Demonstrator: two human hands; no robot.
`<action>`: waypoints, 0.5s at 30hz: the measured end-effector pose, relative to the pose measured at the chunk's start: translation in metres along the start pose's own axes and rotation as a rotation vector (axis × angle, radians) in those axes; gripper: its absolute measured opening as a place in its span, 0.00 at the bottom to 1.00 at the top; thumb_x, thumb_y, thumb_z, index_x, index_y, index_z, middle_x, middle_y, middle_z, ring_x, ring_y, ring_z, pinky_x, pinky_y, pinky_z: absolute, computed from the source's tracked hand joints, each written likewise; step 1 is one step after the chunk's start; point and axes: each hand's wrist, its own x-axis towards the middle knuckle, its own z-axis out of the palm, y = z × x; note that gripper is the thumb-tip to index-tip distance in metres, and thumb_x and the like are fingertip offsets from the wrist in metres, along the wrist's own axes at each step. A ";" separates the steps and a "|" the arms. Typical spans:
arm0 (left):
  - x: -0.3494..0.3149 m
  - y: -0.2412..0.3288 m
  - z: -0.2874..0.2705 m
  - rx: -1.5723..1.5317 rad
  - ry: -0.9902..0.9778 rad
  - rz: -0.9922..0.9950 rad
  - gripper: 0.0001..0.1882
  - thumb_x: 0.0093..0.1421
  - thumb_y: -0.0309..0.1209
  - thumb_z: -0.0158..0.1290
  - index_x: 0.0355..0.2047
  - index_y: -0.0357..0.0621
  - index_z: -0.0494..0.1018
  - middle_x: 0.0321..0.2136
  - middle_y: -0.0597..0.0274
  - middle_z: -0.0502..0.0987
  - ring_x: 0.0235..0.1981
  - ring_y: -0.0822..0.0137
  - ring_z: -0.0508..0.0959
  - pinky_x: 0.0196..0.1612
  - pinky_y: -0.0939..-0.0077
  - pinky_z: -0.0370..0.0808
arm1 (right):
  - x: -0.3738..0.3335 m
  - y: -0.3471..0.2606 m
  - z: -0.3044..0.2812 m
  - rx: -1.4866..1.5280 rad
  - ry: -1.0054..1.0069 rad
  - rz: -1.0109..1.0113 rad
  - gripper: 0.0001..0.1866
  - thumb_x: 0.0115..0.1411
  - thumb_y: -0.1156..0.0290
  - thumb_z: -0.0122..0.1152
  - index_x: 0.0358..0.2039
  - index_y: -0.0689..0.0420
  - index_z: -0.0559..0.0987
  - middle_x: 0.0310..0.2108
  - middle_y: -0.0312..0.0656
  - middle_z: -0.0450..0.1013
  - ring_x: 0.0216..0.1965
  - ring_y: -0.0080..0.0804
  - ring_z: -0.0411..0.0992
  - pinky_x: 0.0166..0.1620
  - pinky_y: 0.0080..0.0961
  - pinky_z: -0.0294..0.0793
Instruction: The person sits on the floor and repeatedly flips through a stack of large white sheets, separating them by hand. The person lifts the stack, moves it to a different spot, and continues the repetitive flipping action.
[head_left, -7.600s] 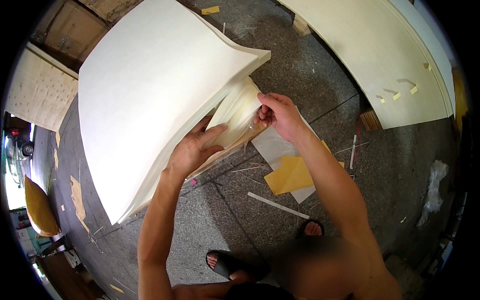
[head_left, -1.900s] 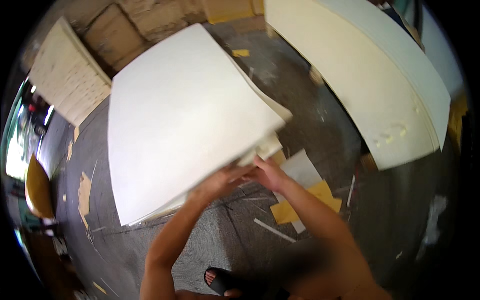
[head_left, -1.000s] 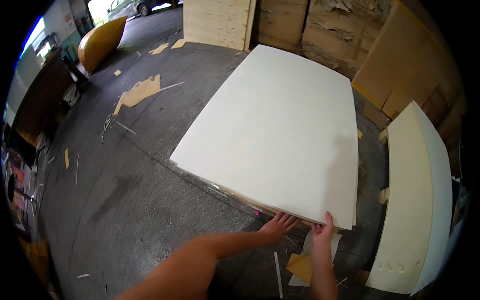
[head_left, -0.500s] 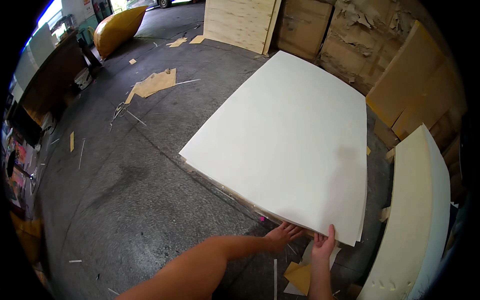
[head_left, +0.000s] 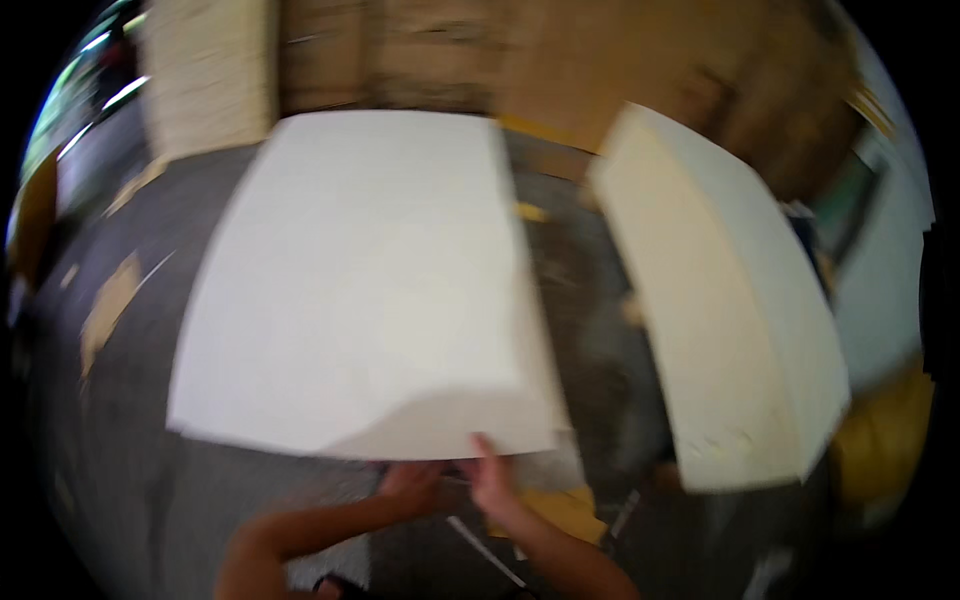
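Note:
A large white sheet (head_left: 350, 280) lies in front of me, apparently the top one of a low stack. My right hand (head_left: 494, 488) holds its near edge, the thumb on top and the fingers underneath. Just left of it, my left hand (head_left: 412, 486) is at the same edge. Its fingers go out of sight beneath the sheet, and motion blurs them.
To the right stands a stack of pale boards (head_left: 690, 300) on small blocks. Cardboard (head_left: 600, 70) lines the back, beside a plywood panel (head_left: 208, 75). Brown paper scraps (head_left: 112, 305) lie on the dark floor (head_left: 150, 440); a yellowish piece (head_left: 560, 512) is by my right forearm.
My view has swung to the right, so the white sheet now appears further left and squarer to me. Both hands remain at its near edge.

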 end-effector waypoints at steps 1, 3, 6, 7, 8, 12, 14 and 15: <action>-0.007 -0.017 0.012 -0.165 -0.063 -0.086 0.42 0.58 0.50 0.58 0.67 0.39 0.60 0.65 0.40 0.64 0.67 0.41 0.62 0.66 0.40 0.59 | -0.005 -0.006 0.032 0.077 0.032 0.110 0.23 0.62 0.63 0.68 0.57 0.47 0.72 0.54 0.38 0.71 0.54 0.33 0.72 0.52 0.36 0.79; -0.030 -0.032 0.018 -0.101 -0.016 -0.110 0.41 0.59 0.45 0.56 0.67 0.35 0.58 0.68 0.35 0.56 0.71 0.38 0.53 0.69 0.39 0.52 | -0.012 -0.015 0.062 0.066 0.012 0.114 0.30 0.59 0.59 0.72 0.59 0.46 0.70 0.54 0.36 0.71 0.56 0.33 0.71 0.53 0.37 0.76; -0.065 -0.015 0.024 0.265 0.096 0.071 0.40 0.59 0.47 0.57 0.65 0.35 0.62 0.68 0.35 0.56 0.71 0.39 0.53 0.70 0.41 0.50 | -0.025 -0.019 0.062 0.081 -0.003 0.145 0.31 0.60 0.58 0.71 0.60 0.49 0.68 0.56 0.36 0.69 0.58 0.33 0.69 0.53 0.37 0.77; -0.069 -0.009 0.016 0.369 0.144 0.136 0.37 0.60 0.47 0.57 0.63 0.35 0.65 0.66 0.35 0.61 0.70 0.41 0.59 0.70 0.44 0.54 | -0.025 -0.018 0.054 0.067 -0.013 0.175 0.31 0.61 0.57 0.71 0.61 0.49 0.67 0.57 0.36 0.68 0.58 0.33 0.69 0.52 0.36 0.78; -0.072 -0.016 0.022 0.239 0.112 0.150 0.41 0.60 0.49 0.57 0.67 0.39 0.59 0.68 0.38 0.57 0.71 0.40 0.55 0.70 0.38 0.49 | -0.030 -0.023 0.054 0.066 0.063 0.242 0.27 0.63 0.58 0.69 0.57 0.53 0.70 0.53 0.37 0.72 0.53 0.31 0.73 0.49 0.33 0.79; -0.079 -0.056 0.041 0.129 -0.224 0.124 0.48 0.57 0.52 0.58 0.72 0.43 0.53 0.71 0.41 0.52 0.72 0.33 0.45 0.68 0.26 0.38 | -0.081 -0.104 -0.003 -0.151 -0.292 0.432 0.17 0.65 0.63 0.67 0.49 0.56 0.75 0.41 0.35 0.76 0.39 0.27 0.77 0.46 0.28 0.79; -0.077 -0.049 0.031 0.244 -0.393 0.099 0.45 0.57 0.52 0.58 0.69 0.43 0.57 0.68 0.40 0.57 0.70 0.33 0.49 0.67 0.28 0.44 | -0.130 -0.196 -0.024 -0.588 -0.337 -0.148 0.15 0.67 0.62 0.63 0.49 0.55 0.75 0.44 0.40 0.77 0.42 0.32 0.78 0.47 0.29 0.79; -0.077 -0.043 0.020 0.287 -0.425 0.093 0.43 0.57 0.52 0.58 0.68 0.45 0.60 0.66 0.40 0.61 0.68 0.34 0.55 0.67 0.31 0.50 | -0.149 -0.269 -0.028 -1.233 -0.160 -0.489 0.16 0.66 0.61 0.64 0.49 0.55 0.76 0.46 0.44 0.78 0.46 0.37 0.79 0.49 0.31 0.79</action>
